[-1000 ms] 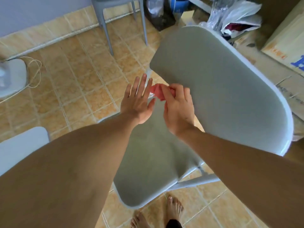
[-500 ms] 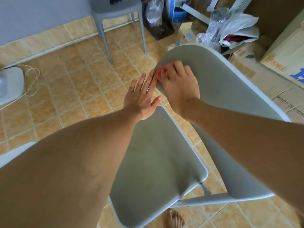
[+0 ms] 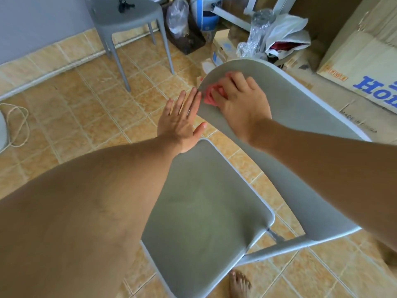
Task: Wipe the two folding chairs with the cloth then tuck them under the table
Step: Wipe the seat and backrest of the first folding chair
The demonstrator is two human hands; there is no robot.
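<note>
A grey folding chair (image 3: 206,211) stands unfolded below me, its seat in the lower middle and its backrest (image 3: 300,117) slanting up to the right. A pink cloth (image 3: 211,96) lies bunched on the backrest's far left corner. My right hand (image 3: 240,104) presses down on the cloth, fingers bent over it. My left hand (image 3: 182,121) is flat with straight fingers, its fingertips against the left edge of the backrest. No second folding chair is in view.
A grey plastic chair (image 3: 126,22) stands at the back by the wall. Bags, a bucket and cardboard boxes (image 3: 361,65) crowd the far right. A coiled cord (image 3: 17,125) lies at left on the tiled floor. My bare foot (image 3: 239,284) is by the chair's front.
My right hand moved the cloth from in front of the seat up onto the backrest's far corner. My left hand followed to the backrest's edge. The view tilted up, showing more of the room.
</note>
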